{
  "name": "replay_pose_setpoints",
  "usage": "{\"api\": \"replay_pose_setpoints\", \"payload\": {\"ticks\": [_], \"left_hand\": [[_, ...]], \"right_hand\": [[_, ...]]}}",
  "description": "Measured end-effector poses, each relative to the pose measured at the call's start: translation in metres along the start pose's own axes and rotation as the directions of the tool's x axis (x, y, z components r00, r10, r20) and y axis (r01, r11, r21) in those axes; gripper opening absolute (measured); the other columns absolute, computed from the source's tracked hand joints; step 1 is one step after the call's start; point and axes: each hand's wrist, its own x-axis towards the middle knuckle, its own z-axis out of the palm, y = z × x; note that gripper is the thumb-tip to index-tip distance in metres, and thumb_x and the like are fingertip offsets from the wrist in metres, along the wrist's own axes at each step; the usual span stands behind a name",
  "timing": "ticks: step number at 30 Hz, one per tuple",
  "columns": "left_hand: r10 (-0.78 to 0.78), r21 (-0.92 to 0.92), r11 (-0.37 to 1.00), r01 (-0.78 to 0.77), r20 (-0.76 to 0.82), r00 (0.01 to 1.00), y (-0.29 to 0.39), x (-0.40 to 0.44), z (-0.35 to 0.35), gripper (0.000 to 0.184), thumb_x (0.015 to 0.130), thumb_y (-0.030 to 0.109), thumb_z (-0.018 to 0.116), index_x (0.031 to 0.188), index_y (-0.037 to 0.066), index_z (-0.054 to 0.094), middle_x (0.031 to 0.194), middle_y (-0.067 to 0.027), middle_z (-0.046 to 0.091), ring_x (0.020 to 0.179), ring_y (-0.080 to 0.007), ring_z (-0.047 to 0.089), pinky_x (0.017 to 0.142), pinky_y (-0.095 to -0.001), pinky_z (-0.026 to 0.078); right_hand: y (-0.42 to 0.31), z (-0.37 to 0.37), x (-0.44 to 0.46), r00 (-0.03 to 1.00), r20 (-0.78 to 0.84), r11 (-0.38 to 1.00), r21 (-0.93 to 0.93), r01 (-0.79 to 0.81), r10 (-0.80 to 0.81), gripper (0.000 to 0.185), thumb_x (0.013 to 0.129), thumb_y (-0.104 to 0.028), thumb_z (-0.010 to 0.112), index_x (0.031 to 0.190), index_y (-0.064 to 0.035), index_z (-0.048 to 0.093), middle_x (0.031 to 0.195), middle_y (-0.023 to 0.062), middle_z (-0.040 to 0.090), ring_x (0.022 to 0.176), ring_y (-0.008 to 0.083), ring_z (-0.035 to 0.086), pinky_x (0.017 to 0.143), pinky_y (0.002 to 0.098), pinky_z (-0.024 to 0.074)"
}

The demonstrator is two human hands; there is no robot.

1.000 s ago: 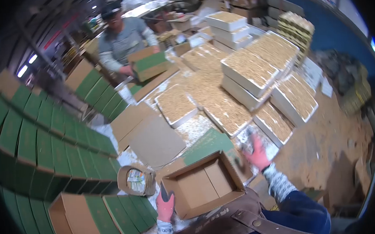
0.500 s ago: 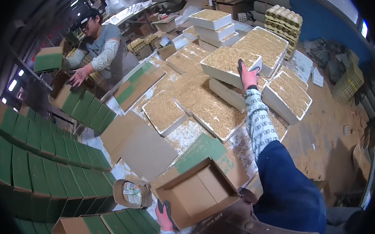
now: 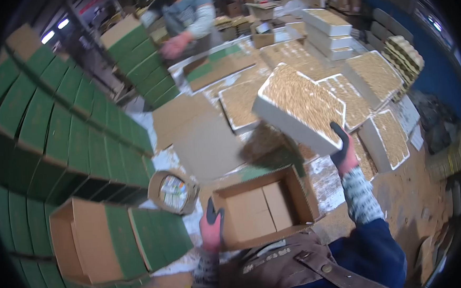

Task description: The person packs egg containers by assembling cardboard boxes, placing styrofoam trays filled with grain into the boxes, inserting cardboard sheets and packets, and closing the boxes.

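My right hand [image 3: 346,157], in a pink and dark grey glove, grips the near right corner of a white foam box [image 3: 299,105]. Tan, sawdust-like material fills the box to its rim. It hangs tilted above the table, its far end up and to the left. Against my apron stands an open cardboard box [image 3: 263,208] with nothing inside. The gloved fingers of my left hand [image 3: 211,228] close on its left wall. More foam boxes of the same material lie beyond, among them one [image 3: 384,137] at the right.
Stacked green cartons [image 3: 66,133] rise at the left. A round container [image 3: 174,192] with printed packets stands beside the cardboard box. Flat cardboard sheets [image 3: 204,140] cover part of the table. Across it works another person [image 3: 188,14]. Egg trays [image 3: 402,62] are piled at the far right.
The foam box in my right hand has come off the pile, toward me and the cardboard box. My left hand still holds the cardboard box. The view has turned left.
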Motion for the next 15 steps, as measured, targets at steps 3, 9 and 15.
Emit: {"api": "replay_pose_setpoints", "payload": {"ticks": [3,9,15], "left_hand": [[-0.156,0.099,0.984,0.150,0.064,0.986,0.010,0.008,-0.006,0.047,0.083,0.007,0.057,0.128,0.001,0.044,0.103,-0.0136,0.061,0.090,-0.0125,0.055,0.081,-0.0297,0.044],[-0.316,-0.747,0.520,0.414,0.282,0.906,-0.108,0.003,-0.037,0.034,0.087,-0.002,0.052,0.121,0.001,0.048,0.107,-0.0077,0.059,0.094,-0.0171,0.057,0.082,-0.0284,0.046],[-0.199,0.049,0.979,0.198,0.026,0.980,0.025,-0.013,-0.014,0.050,0.077,0.002,0.066,0.123,-0.004,0.046,0.109,-0.0085,0.057,0.095,-0.0122,0.053,0.082,-0.0249,0.045]], "right_hand": [[-0.075,-0.017,-0.039,0.965,0.248,0.989,0.098,-0.110,0.083,0.048,0.068,0.002,0.067,0.114,0.0005,0.053,0.111,0.0193,0.058,0.105,0.0275,0.056,0.092,0.0349,0.0429],[-0.100,-0.009,-0.068,0.792,0.540,0.936,0.337,0.106,-0.284,0.052,0.070,0.004,0.066,0.119,0.0034,0.050,0.122,0.0168,0.052,0.113,0.0284,0.051,0.092,0.0319,0.0415],[-0.095,0.019,-0.069,0.638,0.709,0.638,0.347,-0.687,0.301,0.061,0.073,0.003,0.065,0.129,0.0019,0.043,0.123,0.0096,0.052,0.107,0.0117,0.049,0.088,0.0253,0.0416]]}}
